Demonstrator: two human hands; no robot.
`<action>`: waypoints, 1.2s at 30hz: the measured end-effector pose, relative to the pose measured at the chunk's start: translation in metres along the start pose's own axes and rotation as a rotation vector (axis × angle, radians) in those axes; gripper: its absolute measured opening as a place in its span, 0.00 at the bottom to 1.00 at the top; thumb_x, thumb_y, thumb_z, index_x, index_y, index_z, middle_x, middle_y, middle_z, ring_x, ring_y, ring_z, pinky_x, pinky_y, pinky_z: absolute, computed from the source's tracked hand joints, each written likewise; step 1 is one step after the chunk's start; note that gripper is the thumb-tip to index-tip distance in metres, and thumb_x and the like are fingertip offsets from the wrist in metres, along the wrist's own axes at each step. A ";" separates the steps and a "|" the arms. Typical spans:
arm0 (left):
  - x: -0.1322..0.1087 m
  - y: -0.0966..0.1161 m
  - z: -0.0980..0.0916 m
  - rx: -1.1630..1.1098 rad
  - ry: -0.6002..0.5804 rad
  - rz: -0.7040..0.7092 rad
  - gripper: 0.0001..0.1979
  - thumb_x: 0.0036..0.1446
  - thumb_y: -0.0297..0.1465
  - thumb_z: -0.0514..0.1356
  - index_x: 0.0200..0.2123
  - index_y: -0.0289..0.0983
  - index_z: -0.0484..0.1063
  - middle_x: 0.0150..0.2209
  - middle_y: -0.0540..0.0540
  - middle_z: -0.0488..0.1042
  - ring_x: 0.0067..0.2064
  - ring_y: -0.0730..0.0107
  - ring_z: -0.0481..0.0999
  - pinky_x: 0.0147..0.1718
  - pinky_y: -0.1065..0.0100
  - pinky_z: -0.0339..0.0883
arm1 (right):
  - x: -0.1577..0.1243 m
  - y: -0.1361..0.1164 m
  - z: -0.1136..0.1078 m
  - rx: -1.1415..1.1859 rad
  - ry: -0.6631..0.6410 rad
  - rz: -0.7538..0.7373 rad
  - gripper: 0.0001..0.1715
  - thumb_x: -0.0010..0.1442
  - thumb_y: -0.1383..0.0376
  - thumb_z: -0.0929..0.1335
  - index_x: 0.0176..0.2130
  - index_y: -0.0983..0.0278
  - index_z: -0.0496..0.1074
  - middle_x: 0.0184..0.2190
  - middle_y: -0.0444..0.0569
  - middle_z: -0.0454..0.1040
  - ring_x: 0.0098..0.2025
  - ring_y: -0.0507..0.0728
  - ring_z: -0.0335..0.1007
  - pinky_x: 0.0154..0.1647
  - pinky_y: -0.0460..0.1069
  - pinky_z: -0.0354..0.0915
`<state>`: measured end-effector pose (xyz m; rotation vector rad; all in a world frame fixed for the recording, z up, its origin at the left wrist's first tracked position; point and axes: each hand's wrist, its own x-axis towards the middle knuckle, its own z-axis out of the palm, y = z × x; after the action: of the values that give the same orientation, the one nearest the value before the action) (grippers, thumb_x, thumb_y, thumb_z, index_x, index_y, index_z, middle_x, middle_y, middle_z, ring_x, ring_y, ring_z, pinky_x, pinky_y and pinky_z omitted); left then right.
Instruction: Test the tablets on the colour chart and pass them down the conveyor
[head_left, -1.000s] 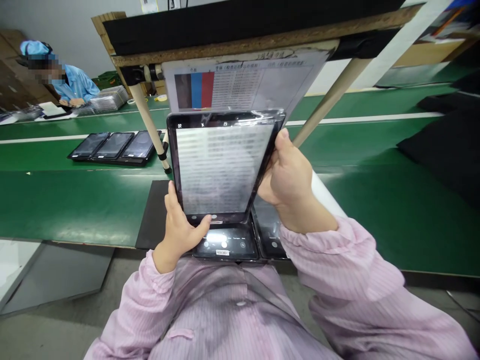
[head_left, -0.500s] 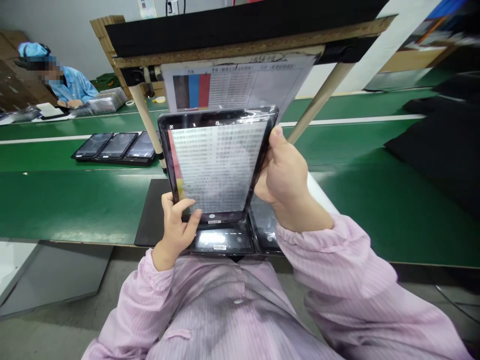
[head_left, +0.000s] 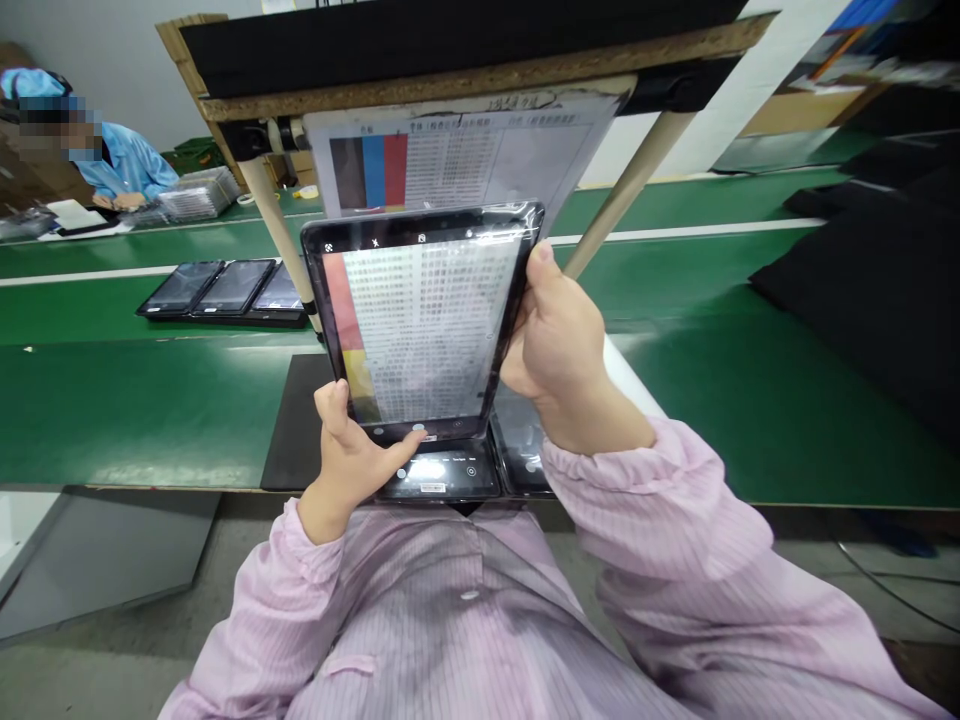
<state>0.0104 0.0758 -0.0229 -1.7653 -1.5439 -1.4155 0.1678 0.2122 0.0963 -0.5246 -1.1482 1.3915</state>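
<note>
A tablet [head_left: 427,330] is held up tilted before me, its camera screen showing rows of print with red and yellow blocks. My right hand [head_left: 559,340] grips its right edge, thumb on the frame and the other fingers behind. At the lower left corner is my left hand [head_left: 352,455], its fingers at the left edge and its thumb stretched over the bottom of the screen near the round shutter button. Behind the tablet hangs a printed chart [head_left: 442,160] with dark, blue and red blocks. Two more tablets lie below, one lit [head_left: 442,480] and one darker [head_left: 523,440].
A wooden frame with a chipboard top bar [head_left: 480,80] and pale posts [head_left: 637,190] stands on the green bench [head_left: 150,410]. Several tablets [head_left: 236,287] lie on a tray at the left. Black cloth [head_left: 862,270] is at the right. A person in blue [head_left: 127,165] sits across the bench.
The chart on the tablet's screen has turned from blurred to sharp, with more red and yellow showing. My left thumb has moved down and right, toward the shutter button.
</note>
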 end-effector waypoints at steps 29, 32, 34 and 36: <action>0.000 0.002 -0.043 -0.993 0.327 -1.011 0.10 0.64 0.38 0.61 0.47 0.57 0.78 0.45 0.58 0.83 0.42 0.72 0.83 0.39 0.72 0.79 | -0.040 -0.014 0.005 -0.460 -0.496 -0.266 0.34 0.71 0.45 0.55 0.69 0.54 0.60 0.70 0.45 0.56 0.72 0.58 0.49 0.74 0.56 0.47; -0.003 -0.001 -0.047 -1.011 0.296 -1.034 0.12 0.65 0.39 0.58 0.50 0.56 0.77 0.48 0.55 0.82 0.46 0.68 0.83 0.42 0.68 0.79 | -0.044 -0.009 0.007 -0.528 -0.599 -0.295 0.36 0.73 0.50 0.54 0.74 0.53 0.39 0.74 0.42 0.43 0.73 0.59 0.45 0.73 0.57 0.48; -0.005 -0.001 -0.047 -1.031 0.293 -1.087 0.13 0.64 0.41 0.60 0.51 0.54 0.77 0.49 0.52 0.82 0.46 0.64 0.83 0.42 0.64 0.79 | -0.042 -0.006 0.009 -0.550 -0.628 -0.314 0.38 0.73 0.51 0.55 0.74 0.54 0.33 0.74 0.42 0.40 0.73 0.61 0.47 0.72 0.58 0.53; -0.007 0.000 -0.047 -1.063 0.330 -1.173 0.16 0.61 0.43 0.63 0.52 0.51 0.77 0.50 0.49 0.81 0.48 0.61 0.82 0.43 0.63 0.79 | -0.039 -0.004 0.011 -0.598 -0.633 -0.338 0.40 0.73 0.51 0.55 0.74 0.55 0.30 0.74 0.45 0.39 0.72 0.63 0.49 0.69 0.59 0.58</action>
<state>-0.0089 0.0341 -0.0093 -0.6833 -1.8161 -3.3244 0.1682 0.1720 0.0920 -0.2740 -2.0901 0.9172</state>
